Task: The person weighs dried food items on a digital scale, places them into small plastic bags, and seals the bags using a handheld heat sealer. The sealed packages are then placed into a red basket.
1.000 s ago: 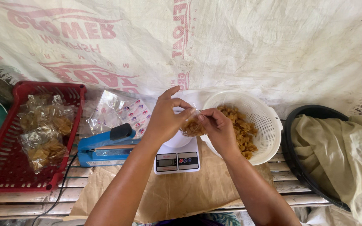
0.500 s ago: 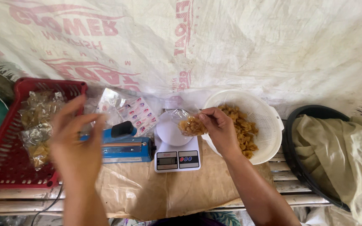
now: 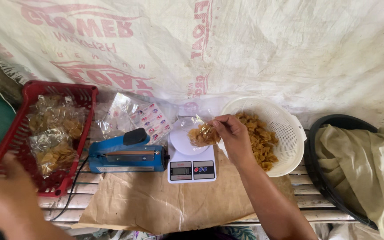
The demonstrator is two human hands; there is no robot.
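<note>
At the centre of the frame the right hand (image 3: pixel 233 133) pinches the top of a small clear bag of golden chips (image 3: pixel 202 134), holding it over the white dish of the digital scale (image 3: pixel 192 164) — the bag hangs just left of the grip, mouth upward. The left hand (image 3: pixel 5 195), blurred at lower left beside the red basket (image 3: pixel 32 91), is well apart — its grip cannot be told. The blue heat sealer (image 3: pixel 127 153) lies between them.

A kitchen scale (image 3: pixel 192 165) sits on brown paper (image 3: pixel 156 202), heat sealer (image 3: pixel 127 154) and basket of packed snack bags (image 3: pixel 58 133) to its left, colander of chips (image 3: pixel 285 133) and cloth-filled basin (image 3: pixel 330 178) to its right.
</note>
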